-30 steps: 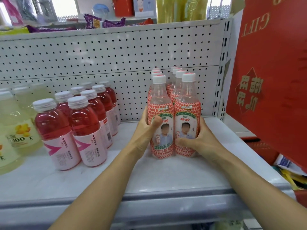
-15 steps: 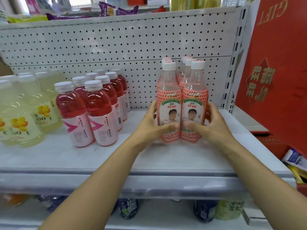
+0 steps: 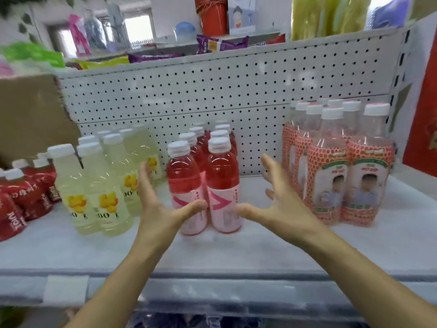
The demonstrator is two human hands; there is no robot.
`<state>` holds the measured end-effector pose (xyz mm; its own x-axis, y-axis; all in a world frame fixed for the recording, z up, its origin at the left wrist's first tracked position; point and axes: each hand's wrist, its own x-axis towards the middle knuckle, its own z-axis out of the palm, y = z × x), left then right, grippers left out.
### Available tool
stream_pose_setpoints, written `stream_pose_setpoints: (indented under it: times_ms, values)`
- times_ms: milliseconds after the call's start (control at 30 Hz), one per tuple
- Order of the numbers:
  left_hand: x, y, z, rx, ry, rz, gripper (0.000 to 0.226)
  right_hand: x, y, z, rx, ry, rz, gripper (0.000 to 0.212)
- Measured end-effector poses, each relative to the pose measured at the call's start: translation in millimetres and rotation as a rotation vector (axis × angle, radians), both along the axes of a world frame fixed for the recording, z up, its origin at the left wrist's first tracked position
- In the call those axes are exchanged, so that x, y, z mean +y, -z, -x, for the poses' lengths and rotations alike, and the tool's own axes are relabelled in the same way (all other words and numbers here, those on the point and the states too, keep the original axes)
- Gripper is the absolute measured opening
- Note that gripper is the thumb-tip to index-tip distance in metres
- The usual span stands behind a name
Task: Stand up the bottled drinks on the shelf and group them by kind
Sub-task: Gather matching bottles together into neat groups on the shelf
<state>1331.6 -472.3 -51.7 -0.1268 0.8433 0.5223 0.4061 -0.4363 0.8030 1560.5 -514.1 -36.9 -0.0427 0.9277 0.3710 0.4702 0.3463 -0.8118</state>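
Note:
Several red-drink bottles with pink labels stand in two rows mid-shelf. My left hand hangs open at their left side, thumb near the front left bottle. My right hand hangs open at their right, thumb near the front right bottle. Whether either touches a bottle is blurred. Tall bottles with red-dotted labels stand grouped at the right. Pale yellow bottles stand at the left, and dark red-labelled bottles at the far left.
The white shelf has a pegboard back and a red gift box past its right end. A brown carton stands behind the left bottles. Snack packs lie on the shelf above.
Both hands let go of the dotted-label bottles and moved left to either side of the pink-label group. The view swung left, showing the yellow and dark red bottles.

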Motion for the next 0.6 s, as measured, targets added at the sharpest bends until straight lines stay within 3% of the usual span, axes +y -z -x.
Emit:
stream_pose_setpoints:
  times_ms: [67, 100, 167, 233, 600]
  values:
    - [25.7, -1.8, 15.6, 0.052, 0.185, 0.184, 0.151, 23.1, 3.3, 20.0, 0.014, -0.031, 0.142, 0.124]
    - [35.1, -2.0, 18.7, 0.050, 0.320, 0.246, 0.139, 32.4, 5.8, 28.7, 0.043, -0.052, 0.151, 0.126]
    - [50.5, 0.9, 22.3, 0.046, 0.513, 0.296, 0.108, 47.3, 13.7, 41.2, 0.120, -0.080, 0.131, 0.116]
    - [64.5, 4.8, 24.1, 0.018, 0.596, 0.312, 0.101, 51.2, 16.2, 49.2, 0.159, -0.084, 0.109, 0.103]
    - [87.8, 20.6, 21.2, -0.081, 0.693, 0.247, 0.122, 55.5, 22.9, 58.8, 0.200, 0.072, 0.097, 0.083]
